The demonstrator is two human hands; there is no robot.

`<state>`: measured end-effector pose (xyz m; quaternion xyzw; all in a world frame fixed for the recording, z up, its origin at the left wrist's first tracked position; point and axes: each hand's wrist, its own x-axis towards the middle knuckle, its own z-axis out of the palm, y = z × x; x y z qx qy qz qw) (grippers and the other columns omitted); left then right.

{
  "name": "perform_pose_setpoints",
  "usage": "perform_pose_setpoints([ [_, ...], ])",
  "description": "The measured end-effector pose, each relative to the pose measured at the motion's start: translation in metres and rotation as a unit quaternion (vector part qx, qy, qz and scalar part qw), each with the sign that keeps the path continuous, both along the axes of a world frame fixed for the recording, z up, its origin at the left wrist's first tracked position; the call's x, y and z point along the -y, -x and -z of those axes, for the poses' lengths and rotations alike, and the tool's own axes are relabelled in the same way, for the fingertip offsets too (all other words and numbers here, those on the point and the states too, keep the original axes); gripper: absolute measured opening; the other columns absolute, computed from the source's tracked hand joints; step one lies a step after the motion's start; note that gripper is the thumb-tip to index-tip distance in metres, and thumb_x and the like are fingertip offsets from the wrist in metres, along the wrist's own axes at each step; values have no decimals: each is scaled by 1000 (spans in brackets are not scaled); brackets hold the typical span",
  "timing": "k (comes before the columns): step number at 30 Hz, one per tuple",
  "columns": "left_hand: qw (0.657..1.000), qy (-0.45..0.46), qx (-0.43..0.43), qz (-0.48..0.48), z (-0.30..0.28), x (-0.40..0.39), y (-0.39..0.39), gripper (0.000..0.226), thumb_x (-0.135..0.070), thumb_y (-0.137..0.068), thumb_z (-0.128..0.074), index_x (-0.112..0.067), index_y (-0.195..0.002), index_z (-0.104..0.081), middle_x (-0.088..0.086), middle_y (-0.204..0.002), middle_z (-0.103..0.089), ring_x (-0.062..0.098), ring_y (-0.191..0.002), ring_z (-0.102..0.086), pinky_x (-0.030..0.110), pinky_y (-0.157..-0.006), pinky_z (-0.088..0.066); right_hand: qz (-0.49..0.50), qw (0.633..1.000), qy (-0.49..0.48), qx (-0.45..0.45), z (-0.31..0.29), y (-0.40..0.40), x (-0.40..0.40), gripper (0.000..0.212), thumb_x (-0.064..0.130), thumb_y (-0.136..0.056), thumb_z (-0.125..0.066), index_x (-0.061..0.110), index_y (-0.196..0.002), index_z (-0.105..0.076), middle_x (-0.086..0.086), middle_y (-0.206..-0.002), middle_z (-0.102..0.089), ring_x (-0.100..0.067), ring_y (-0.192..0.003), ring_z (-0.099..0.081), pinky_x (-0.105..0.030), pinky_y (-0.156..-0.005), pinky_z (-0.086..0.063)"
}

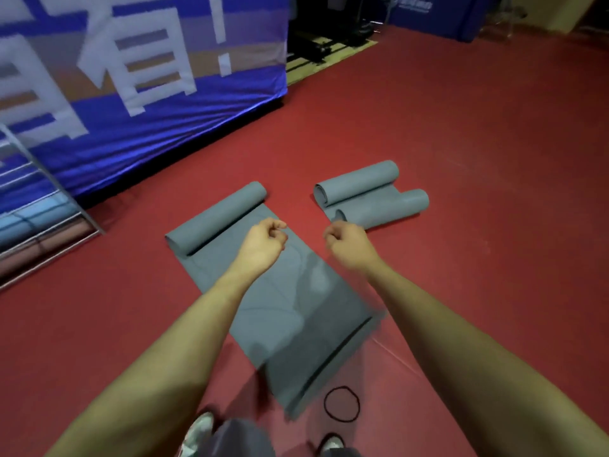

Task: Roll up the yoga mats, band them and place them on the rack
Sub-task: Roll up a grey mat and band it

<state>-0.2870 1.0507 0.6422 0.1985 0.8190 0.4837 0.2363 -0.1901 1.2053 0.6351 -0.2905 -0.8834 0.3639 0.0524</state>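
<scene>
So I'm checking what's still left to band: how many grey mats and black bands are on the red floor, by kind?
Grey yoga mats: 2, the long mat rolled only at its far end, and the short mat curled at both ends
Black elastic bands: 1, the band lying by the long mat's near end
Total: 3

A red floor (pixel 461 159) runs to a blue banner (pixel 148 127) with large white characters at left.
</scene>
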Motion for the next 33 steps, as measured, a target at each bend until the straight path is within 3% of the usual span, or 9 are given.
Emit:
perform_pose_setpoints([
  [7,998,15,-26,-56,3,-23,-76,21,-6,-93,-47,-7,-108,-61,11,-92,-65,25,-82,-63,22,-59,-42,-72,997,-16,-4,-7,-48,-42,17,15,-83,-48,23,-76,-60,-7,-80,-70,-29,-80,-62,-43,-74,-53],
  [12,994,45,-62,-78,8,-16,-124,15,-10,-93,-47,-20,-99,-57,10,-93,-66,27,-84,-65,25,-59,-44,-134,990,-33,22,-2,-79,-47,19,13,-82,-47,26,-72,-55,-4,-81,-69,-29,-84,-63,-42,-77,-53],
  [19,985,49,-91,-139,14,-3,-198,15,-10,-93,-50,-20,-97,-60,6,-90,-66,24,-82,-65,24,-62,-43,-214,975,-61,11,11,-135,-32,17,13,-84,-48,22,-81,-61,-4,-83,-69,-29,-84,-62,-40,-75,-52],
  [25,982,58,-63,-169,25,-1,-257,15,-9,-91,-52,-20,-94,-61,11,-94,-68,27,-85,-66,32,-73,-50,-239,970,-41,21,21,-183,-36,16,12,-86,-50,17,-86,-65,-11,-90,-71,-30,-92,-65,-40,-79,-53],
  [29,980,79,-44,-178,38,-20,-280,15,-10,-91,-53,-21,-92,-62,8,-92,-67,24,-86,-66,25,-73,-47,-260,964,-41,47,32,-202,-62,18,11,-86,-49,17,-87,-65,-9,-90,-71,-30,-90,-64,-38,-78,-52],
  [33,977,93,-30,-192,52,-56,-291,17,-9,-91,-51,-22,-91,-63,9,-93,-69,25,-84,-66,29,-74,-50,-258,965,-1,52,56,-207,-100,19,11,-86,-49,23,-80,-62,-9,-85,-71,-30,-86,-65,-42,-78,-53],
])
